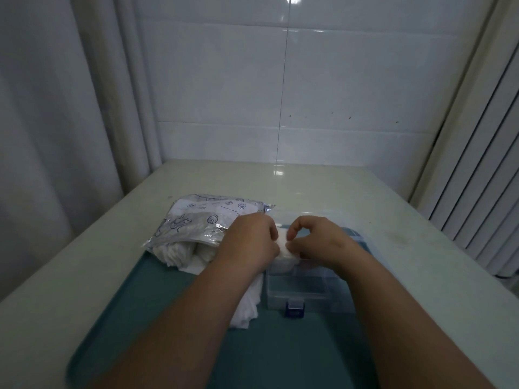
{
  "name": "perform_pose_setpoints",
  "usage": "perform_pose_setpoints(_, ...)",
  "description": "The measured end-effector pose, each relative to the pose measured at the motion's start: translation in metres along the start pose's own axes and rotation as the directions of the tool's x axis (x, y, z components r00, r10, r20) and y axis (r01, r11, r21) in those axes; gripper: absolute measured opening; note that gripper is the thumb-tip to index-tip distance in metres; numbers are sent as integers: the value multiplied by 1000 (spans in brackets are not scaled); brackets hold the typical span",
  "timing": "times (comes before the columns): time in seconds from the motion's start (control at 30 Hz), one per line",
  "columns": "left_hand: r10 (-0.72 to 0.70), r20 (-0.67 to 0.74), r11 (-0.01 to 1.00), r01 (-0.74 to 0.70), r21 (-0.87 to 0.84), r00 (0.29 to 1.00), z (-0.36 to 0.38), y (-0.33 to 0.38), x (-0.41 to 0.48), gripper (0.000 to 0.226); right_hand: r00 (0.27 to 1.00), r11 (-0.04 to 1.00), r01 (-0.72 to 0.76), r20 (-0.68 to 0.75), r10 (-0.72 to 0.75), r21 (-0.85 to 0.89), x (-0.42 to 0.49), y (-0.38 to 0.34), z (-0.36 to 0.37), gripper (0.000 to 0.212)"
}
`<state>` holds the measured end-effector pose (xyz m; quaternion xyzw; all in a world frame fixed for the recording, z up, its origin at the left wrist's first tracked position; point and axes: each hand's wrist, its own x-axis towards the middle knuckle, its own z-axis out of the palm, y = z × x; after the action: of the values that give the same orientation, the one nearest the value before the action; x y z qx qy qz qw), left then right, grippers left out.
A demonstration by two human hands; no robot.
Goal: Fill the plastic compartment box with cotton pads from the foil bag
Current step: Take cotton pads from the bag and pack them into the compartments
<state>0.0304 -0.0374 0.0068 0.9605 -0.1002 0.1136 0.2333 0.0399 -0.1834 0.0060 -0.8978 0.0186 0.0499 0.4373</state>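
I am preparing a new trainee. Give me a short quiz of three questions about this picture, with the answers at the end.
1. True or false: the foil bag lies to the left of the plastic compartment box.
2. What do the left hand and the right hand hold together over the box?
A) a pair of scissors
B) a stack of white cotton pads
C) the foil bag
3. Fill the gap: the latch on the near side of the box is ___ in colour.

Key: 1 true; 2 B; 3 blue.
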Motion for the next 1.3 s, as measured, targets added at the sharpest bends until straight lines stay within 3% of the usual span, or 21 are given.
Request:
perform_pose_setpoints(0.2, 9, 5, 1000, -9, 29, 1000, 0, -3, -2, 31, 1000, 1000, 21, 15, -21, 7, -1, 2, 0, 16)
perform_pose_setpoints(0.5, -40, 117, 999, 39, 11, 992, 2, 1, -1, 28, 999, 976, 44, 30, -38, -214, 4, -1, 2, 11)
perform_pose_setpoints(0.77, -106, 61, 988, 112, -105, 993, 3, 2, -4, 26, 999, 986, 50, 15, -48, -161, 3, 1, 1, 6)
perform_pose_setpoints(0.9, -88, 69, 991, 94, -96, 994, 4, 0, -5, 32, 1000, 989, 23, 9, -21, -149, 1, 3, -1, 28)
perform_pose_setpoints(1.1, -87, 111, 993, 95, -66, 990, 3, 0, -4, 37, 999, 992, -33, -20, 31, -122, 1, 2, 0, 24)
perform_pose_setpoints(1.3, -107, 161, 989, 122, -87, 981, 2, 1, -2, 34, 1000, 946, -18, -7, 16, -324, 1, -2, 1, 32)
